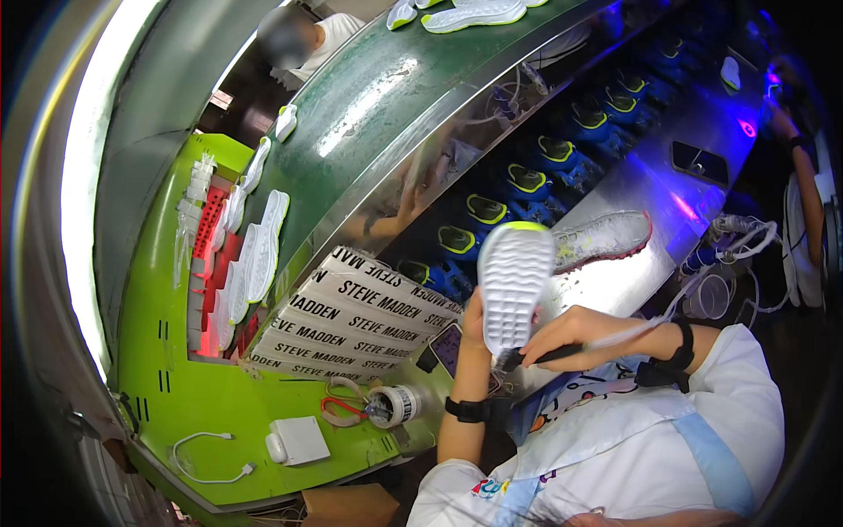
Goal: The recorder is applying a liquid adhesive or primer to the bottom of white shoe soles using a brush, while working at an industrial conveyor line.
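My left hand (475,321) is closed round the edge of a white shoe sole (516,285), held upright with its wavy tread facing up and a lime rim at the top. My right hand (571,332) grips a black-handled brush (558,353). The brush's dark tip touches or sits just by the sole's lower end; I cannot tell which. A clear tube (637,332) runs along my right hand toward the right. Behind the held sole, a stained grey sole with a red edge (606,239) lies on the lit metal bench (606,285).
Blue shoes with lime collars (486,209) line the conveyor beyond. White soles (263,246) rest at left by the green belt (378,97). Nearby are a printed box (351,312), a can (399,406), a white case (299,440) and a phone (700,163). A co-worker's arm (808,198) shows right.
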